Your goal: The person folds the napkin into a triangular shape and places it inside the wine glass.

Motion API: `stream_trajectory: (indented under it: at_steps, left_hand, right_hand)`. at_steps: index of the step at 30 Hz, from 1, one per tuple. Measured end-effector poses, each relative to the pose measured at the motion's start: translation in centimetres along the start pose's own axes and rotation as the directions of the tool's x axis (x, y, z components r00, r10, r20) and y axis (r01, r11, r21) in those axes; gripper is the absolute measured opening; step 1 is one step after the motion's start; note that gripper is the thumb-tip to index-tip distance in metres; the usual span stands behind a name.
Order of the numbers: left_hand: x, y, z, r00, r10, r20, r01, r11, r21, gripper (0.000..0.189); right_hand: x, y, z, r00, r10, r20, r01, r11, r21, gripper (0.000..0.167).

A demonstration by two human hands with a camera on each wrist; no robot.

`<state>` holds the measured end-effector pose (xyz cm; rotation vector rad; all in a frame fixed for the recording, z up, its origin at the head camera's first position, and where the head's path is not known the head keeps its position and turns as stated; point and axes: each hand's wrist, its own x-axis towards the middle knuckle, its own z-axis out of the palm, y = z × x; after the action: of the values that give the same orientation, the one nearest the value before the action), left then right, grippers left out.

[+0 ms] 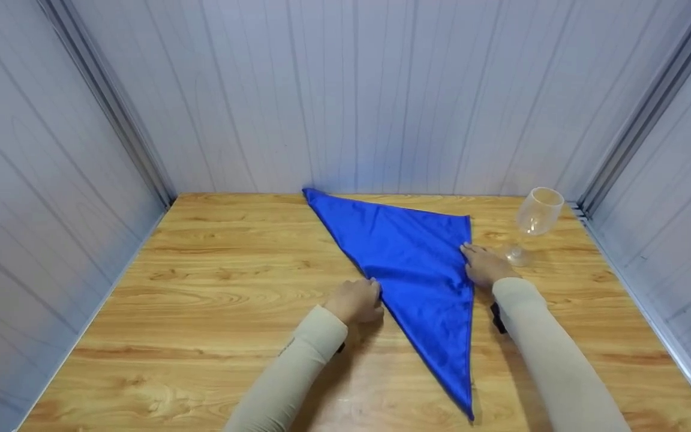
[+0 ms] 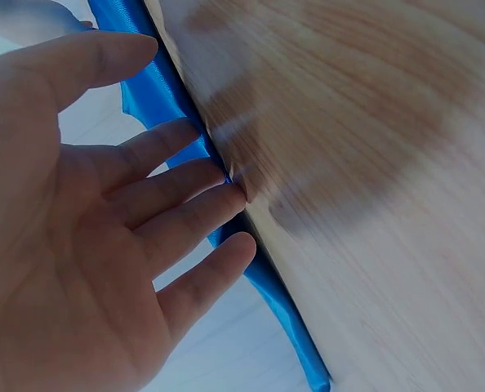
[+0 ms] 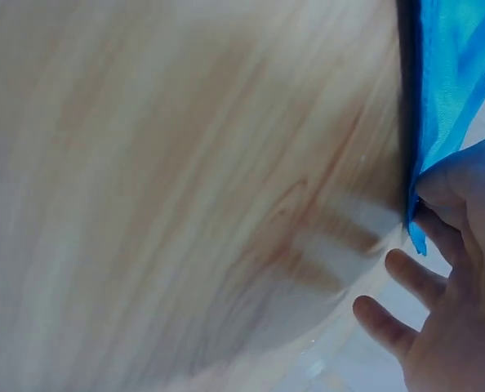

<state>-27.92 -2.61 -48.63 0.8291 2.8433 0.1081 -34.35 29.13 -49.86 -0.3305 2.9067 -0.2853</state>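
Note:
A shiny blue cloth (image 1: 405, 258) lies folded into a triangle, its long slanting edge facing left and one corner pointing toward me. At the middle of that slanting edge is my left hand (image 1: 356, 302). In the left wrist view its fingers (image 2: 198, 214) are nearly straight, tips right at the cloth's edge, with the thumb held apart. My right hand (image 1: 484, 267) is at the opposite, right-hand edge. There the right wrist view shows thumb and index finger (image 3: 442, 237) pinching the cloth's edge, while the other fingers extend over the table.
A clear wine glass (image 1: 539, 213) stands upright just beyond my right hand, near the back right corner of the wooden table (image 1: 213, 288). Pale panelled walls (image 1: 357, 96) enclose the table at the back and both sides. The cloth's far left tip reaches the back wall.

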Motion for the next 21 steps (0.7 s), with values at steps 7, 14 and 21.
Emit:
stream_trajectory:
  at_steps: [7, 14, 21]
  left_hand:
    - [-0.07, -0.04, -0.1, 1.0, 0.009, -0.017, -0.009, 1.0, 0.016, 0.035]
    - [-0.04, -0.16, 0.03, 1.0, 0.012, -0.028, -0.011, 1.0, 0.028, 0.029]
    - [0.02, -0.34, 0.06, 0.999, 0.022, -0.029, -0.021, 0.999, 0.033, 0.036]
  right_hand:
    - [-0.14, -0.18, -0.28, 1.0, 0.031, -0.003, -0.031, 0.998, -0.052, 0.053]
    - [-0.01, -0.3, -0.32, 0.999, 0.045, -0.017, -0.047, 0.992, -0.116, 0.052]
    - [-0.17, -0.62, -0.41, 0.998, 0.057, -0.033, -0.061, 0.989, -0.132, 0.045]
